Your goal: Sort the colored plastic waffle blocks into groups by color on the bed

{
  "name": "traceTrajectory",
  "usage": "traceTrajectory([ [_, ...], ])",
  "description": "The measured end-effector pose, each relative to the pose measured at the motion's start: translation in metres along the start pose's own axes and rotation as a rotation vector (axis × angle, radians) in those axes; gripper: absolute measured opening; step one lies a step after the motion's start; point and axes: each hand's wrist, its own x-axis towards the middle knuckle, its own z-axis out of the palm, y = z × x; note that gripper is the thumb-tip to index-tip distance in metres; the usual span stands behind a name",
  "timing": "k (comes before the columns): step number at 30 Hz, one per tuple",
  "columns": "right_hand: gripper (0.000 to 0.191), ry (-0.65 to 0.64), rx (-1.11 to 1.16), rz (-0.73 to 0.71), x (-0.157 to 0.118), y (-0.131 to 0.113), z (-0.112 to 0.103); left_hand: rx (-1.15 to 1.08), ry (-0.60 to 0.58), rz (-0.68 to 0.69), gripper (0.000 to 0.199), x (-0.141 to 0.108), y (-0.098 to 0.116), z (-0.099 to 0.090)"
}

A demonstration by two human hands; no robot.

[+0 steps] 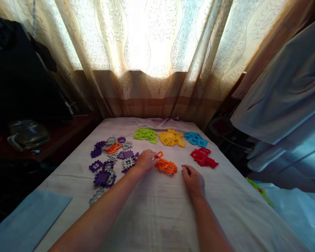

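Observation:
In the middle of the table, my left hand (147, 160) reaches to the near-left edge of a pile of orange interlocking toy pieces (168, 166). Its thumb and fingers pinch one orange interlocking piece (160, 154) at the pile's upper left. My right hand (194, 180) rests on the cloth just right of that pile, fingers curled into a loose fist, with nothing visible in it. Left of my left hand lie mixed purple pieces (102, 177) and grey pieces (111, 140), with a few orange pieces (114, 148) among them.
Sorted piles stand farther back: green pieces (145, 134), yellow pieces (171, 138), blue pieces (195, 139). Red pieces (204, 157) lie to the right. A white cloth covers the table (157, 217). A pale blue folder-like sheet (31, 217) sits front left. Curtains (152, 87) hang behind.

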Motion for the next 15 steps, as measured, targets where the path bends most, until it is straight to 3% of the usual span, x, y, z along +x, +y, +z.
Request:
traceTrajectory([
  [4, 0.038, -0.02, 0.008, 0.008, 0.001, -0.002, -0.001, -0.011, -0.004, 0.039, 0.027, 0.008, 0.008, 0.009],
  [7, 0.037, -0.019, 0.007, 0.01, 0.002, -0.002, 0.0, 0.015, -0.006, 0.022, 0.029, 0.007, -0.003, 0.008],
  [10, 0.037, -0.015, -0.016, 0.012, 0.003, 0.0, 0.001, 0.076, -0.005, -0.046, 0.025, -0.001, -0.033, -0.004],
  [15, 0.035, -0.002, -0.038, -0.006, 0.005, 0.003, 0.004, 0.231, 0.007, -0.258, 0.025, -0.022, -0.108, -0.044],
])
